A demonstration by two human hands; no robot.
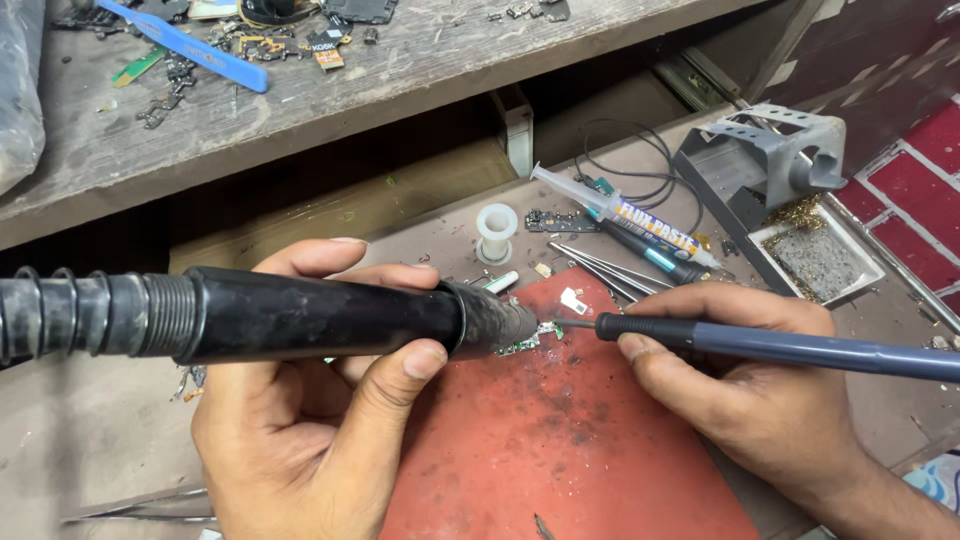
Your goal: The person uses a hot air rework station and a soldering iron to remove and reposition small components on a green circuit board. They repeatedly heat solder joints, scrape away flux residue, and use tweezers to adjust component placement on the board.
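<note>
Head view looks down on the small green circuit board (522,344), which lies at the near-left top edge of the red work mat (560,440), mostly hidden under the nozzle of the black hot-air handle (300,315). I judge the board light, thin, stiff and fragile, best held only by its bare edges, never by the soldered parts. My left hand (320,420) is wrapped closed around the handle, thumb over the top and fingers beneath; it looks bulky, and its ribbed hose would tug sideways. My right hand (740,380) pinches the slim blue-grey probe (780,345) like a pen, tip just beside the board. Beyond the mat lie tweezers (610,272), a flux syringe (625,215), a white spool (497,230) and a grey iron stand (770,160) on the bench (80,440).
</note>
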